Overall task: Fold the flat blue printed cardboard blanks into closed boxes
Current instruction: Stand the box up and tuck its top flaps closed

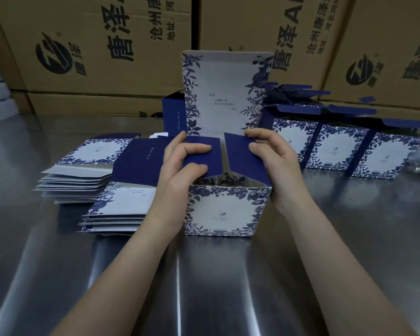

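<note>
1. Steel table (228,287): reflective top. The near half, around and between the forearms, is bare. The far edge is lined with goods, the left centre with stacks.
2. Box in work (226,209): stands upright at table centre, floral front panel toward the wearer, long axis running left to right. The top is open. The lid panel (226,93) stands vertical at the back, printed face toward the camera; its small lines of text are too fine to read.
3. Left hand (180,163): fingers press the left navy side flap (204,156) down over the opening, thumb at its far corner.
4. Right hand (274,161): fingers hold the right navy side flap (243,156), tilted inward. A narrow gap separates the two flaps.
5. Flat blanks (112,209): two fanned stacks lying just left of the box, one nearer and one farther, print side up.
6. Folded boxes (335,151): a row to the right rear, lids up, fronts facing the camera, each set just beside the next.
7. Brown shipping cartons (95,44): stacked along the back as a wall. Black round logo, large characters "唐泽" and smaller "沧州唐泽", with an address line starting "地址".
</note>
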`<state>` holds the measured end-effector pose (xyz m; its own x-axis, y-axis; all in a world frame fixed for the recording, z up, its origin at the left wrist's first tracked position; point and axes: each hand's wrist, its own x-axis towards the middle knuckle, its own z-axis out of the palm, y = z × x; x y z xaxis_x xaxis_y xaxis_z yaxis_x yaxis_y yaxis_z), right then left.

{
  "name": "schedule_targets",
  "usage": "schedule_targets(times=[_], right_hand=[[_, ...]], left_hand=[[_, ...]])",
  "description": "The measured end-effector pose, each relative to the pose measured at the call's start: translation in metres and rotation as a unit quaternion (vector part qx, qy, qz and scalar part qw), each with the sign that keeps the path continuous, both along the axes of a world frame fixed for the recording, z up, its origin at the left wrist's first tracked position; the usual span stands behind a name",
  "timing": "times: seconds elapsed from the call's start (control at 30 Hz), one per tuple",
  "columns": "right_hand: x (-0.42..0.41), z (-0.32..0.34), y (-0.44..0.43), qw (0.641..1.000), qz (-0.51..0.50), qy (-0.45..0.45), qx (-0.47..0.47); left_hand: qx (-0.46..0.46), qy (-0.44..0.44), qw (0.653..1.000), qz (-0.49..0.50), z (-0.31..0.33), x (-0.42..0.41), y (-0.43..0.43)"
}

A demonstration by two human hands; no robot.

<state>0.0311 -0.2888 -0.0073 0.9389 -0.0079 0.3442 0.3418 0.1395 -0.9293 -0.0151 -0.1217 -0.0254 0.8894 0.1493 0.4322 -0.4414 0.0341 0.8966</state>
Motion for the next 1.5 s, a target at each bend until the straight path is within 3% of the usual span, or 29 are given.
schedule_targets(times=[0.17,0.33,0.57,0.8,0.97,1.27,1.5], right_hand=[[0.001,-0.001,0.000,0.999,-0.004,0.044,0.011],[0.004,-0.003,0.003,0.996,-0.004,0.079,0.046],[0.007,-0.004,0.006,0.997,-0.028,0.069,0.030],[0.006,-0.009,0.000,0.997,0.032,0.061,0.019],[0.008,-0.014,-0.007,0.992,0.101,0.069,-0.006],[0.014,-0.015,0.000,0.998,0.042,0.049,-0.020],[0.020,-0.024,-0.007,0.991,0.126,0.039,-0.016]], left_hand=[[-0.072,0.037,0.996,-0.030,0.005,0.003,0.000],[-0.044,0.038,0.998,-0.002,0.005,0.007,0.001],[-0.052,0.067,0.995,0.045,0.002,0.013,0.000],[-0.131,0.094,0.987,0.004,0.003,0.009,-0.004],[-0.104,0.086,0.991,0.021,-0.002,0.012,-0.002],[-0.101,0.098,0.988,0.059,0.001,0.010,-0.004],[-0.104,0.082,0.990,0.050,-0.003,0.010,-0.004]])
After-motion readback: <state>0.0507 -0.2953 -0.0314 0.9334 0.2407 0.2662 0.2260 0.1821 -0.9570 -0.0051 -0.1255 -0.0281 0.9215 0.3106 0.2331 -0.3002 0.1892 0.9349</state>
